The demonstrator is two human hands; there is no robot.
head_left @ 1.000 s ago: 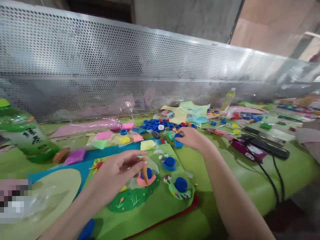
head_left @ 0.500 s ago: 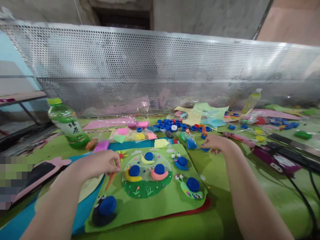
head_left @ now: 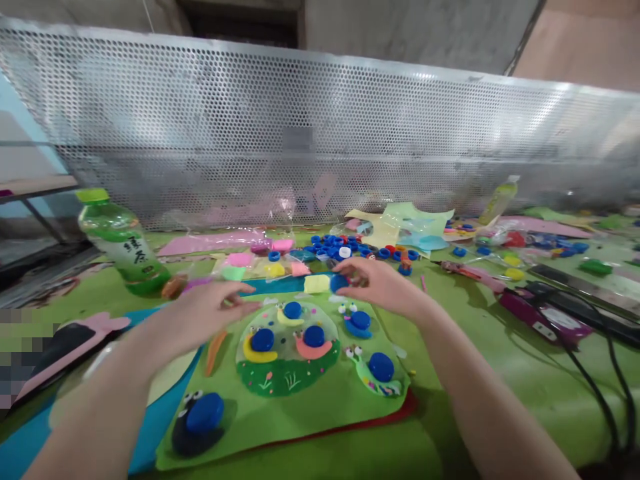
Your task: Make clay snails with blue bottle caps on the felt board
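Observation:
On the light green sheet [head_left: 280, 427] are several clay snails with blue bottle-cap shells, among them a black snail [head_left: 193, 423], a pink snail [head_left: 323, 349] and a light green snail [head_left: 365, 377]. An orange clay strip [head_left: 215, 353] lies toward the sheet's left side. Just above and right of it hovers my left hand [head_left: 210, 308], fingers apart and holding nothing. My right hand [head_left: 377, 283], over the sheet's far edge, pinches a blue bottle cap [head_left: 339, 283] between thumb and fingers. Beside the cap is a pale yellow clay packet [head_left: 317, 284].
Loose blue caps [head_left: 325, 247] are heaped at the back, beside clay packets [head_left: 237, 260]. A green tea bottle [head_left: 125, 247] stands at the left. To the right are a pink glue gun [head_left: 475, 277], a purple power strip [head_left: 545, 317] and black cables. A perforated metal panel [head_left: 320, 133] closes the back.
My left hand has let go of the orange clay strip, which now rests on the sheet. My right hand has moved left from the table's right side, carrying a blue bottle cap.

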